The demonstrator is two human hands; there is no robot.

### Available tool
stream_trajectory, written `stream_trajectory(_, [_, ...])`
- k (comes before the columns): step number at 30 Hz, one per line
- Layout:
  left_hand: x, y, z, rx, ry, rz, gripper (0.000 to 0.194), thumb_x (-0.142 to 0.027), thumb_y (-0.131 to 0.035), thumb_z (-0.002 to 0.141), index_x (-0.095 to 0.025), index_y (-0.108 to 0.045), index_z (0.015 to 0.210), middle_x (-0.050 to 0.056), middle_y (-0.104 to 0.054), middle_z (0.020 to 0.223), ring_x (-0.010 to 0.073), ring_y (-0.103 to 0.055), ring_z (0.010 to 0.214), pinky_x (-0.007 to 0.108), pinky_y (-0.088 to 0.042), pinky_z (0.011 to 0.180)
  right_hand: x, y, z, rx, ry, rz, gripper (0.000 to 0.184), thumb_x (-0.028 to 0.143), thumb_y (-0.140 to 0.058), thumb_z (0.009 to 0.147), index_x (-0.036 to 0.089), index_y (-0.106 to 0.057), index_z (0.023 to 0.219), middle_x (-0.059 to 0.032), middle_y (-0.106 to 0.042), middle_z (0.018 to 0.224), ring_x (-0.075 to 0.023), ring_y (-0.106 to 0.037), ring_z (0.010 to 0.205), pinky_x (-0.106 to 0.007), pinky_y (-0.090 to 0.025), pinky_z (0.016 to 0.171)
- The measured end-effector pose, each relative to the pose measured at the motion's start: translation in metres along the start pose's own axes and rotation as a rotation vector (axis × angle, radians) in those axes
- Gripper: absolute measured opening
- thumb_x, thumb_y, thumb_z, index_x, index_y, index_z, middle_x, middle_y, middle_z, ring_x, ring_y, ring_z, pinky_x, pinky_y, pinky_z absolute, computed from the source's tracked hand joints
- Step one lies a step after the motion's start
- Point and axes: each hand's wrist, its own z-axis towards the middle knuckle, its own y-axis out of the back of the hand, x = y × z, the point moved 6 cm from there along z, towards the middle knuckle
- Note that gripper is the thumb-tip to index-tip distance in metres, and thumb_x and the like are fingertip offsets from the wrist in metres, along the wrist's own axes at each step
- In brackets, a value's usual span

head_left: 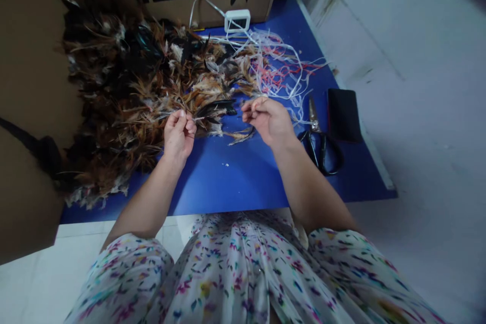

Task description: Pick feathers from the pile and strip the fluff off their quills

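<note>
My left hand (pixel 179 134) is closed in a pinch at the near edge of the feather pile. From its fingertips a dark feather (pixel 216 108) points right, its pale quill end at the thumb and finger. To the right, apart from that feather's tip, my right hand (pixel 269 117) has its fingers curled and thumb and finger pressed together. Whether anything small is between them I cannot make out. A big heap of brown, black and white feathers (pixel 152 86) spreads behind and left of my left hand. One loose brown feather (pixel 241 135) lies between the hands.
White and red ribbon strips (pixel 281 68) lie tangled behind my right hand. Black-handled scissors (pixel 322 149) and a dark flat phone-like object (pixel 343 114) are at the right of the blue table (pixel 231 182). A small white device (pixel 237 20) stands by a cardboard box (pixel 178 5).
</note>
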Motion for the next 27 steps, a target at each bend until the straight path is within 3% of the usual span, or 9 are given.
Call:
stream_trajectory(6, [0.004, -0.003, -0.003, 0.035, 0.041, 0.002, 0.025, -0.008, -0.069, 0.085, -0.018, -0.051, 0.071, -0.006, -0.054, 0.059, 0.0008, -0.04, 0.042, 0.011, -0.033, 0.041, 0.0, -0.002, -0.003, 0.024, -0.05, 0.078, 0.02, 0.042, -0.045, 0.074, 0.024, -0.037, 0.071, -0.008, -0.069, 0.094, -0.0177, -0.062, 0.073, -0.037, -0.055, 0.073])
stream_trajectory(10, [0.005, -0.003, -0.005, 0.051, 0.053, 0.016, 0.023, -0.009, -0.07, 0.085, -0.018, -0.053, 0.072, -0.006, -0.054, 0.059, 0.0008, -0.039, 0.041, 0.011, -0.033, 0.041, 0.001, -0.002, -0.004, 0.009, -0.067, 0.182, 0.021, 0.044, -0.046, 0.074, 0.025, -0.037, 0.072, -0.0058, -0.065, 0.083, -0.019, -0.063, 0.073, -0.038, -0.055, 0.073])
stream_trajectory(17, [0.007, -0.003, -0.006, 0.062, 0.074, 0.008, 0.025, -0.011, -0.075, 0.081, -0.018, -0.054, 0.07, -0.006, -0.055, 0.058, 0.0003, -0.037, 0.04, 0.01, -0.032, 0.04, -0.002, 0.007, -0.001, -0.045, -0.059, 0.125, 0.029, 0.052, -0.044, 0.078, 0.026, -0.033, 0.071, -0.0028, -0.053, 0.068, -0.0202, -0.058, 0.068, -0.037, -0.054, 0.066])
stream_trajectory(27, [0.008, 0.001, -0.007, 0.013, 0.08, 0.013, 0.022, -0.011, -0.073, 0.083, -0.019, -0.056, 0.07, -0.006, -0.054, 0.058, 0.0003, -0.036, 0.04, 0.01, -0.033, 0.039, -0.003, 0.013, -0.002, -0.155, -0.11, 0.165, 0.031, 0.05, -0.047, 0.076, 0.026, -0.03, 0.067, 0.0002, -0.035, 0.06, -0.0178, -0.042, 0.057, -0.035, -0.044, 0.055])
